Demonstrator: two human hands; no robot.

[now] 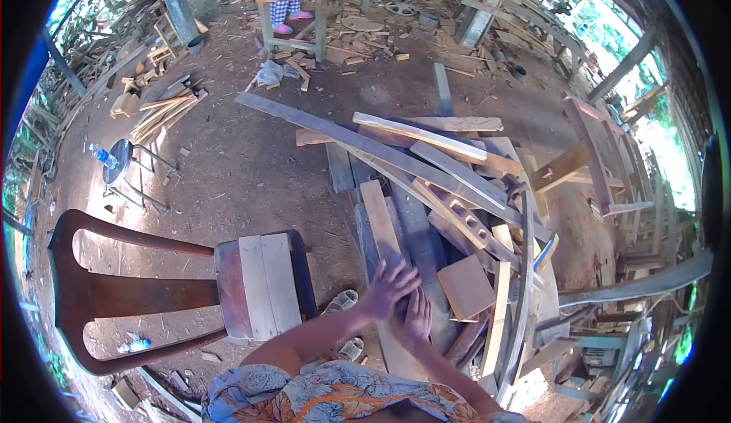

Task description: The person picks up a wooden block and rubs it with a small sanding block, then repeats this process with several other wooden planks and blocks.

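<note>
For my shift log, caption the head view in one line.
Left hand and right hand together by a board, among timber pieces; wooden chair to the left.

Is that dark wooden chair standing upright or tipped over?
Upright: the dark wooden chair has its seat facing up, with its backrest rising from one side.

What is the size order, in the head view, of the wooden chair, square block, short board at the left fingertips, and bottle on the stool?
1. Wooden chair
2. Square block and short board: too alike to rank
3. Bottle
</note>
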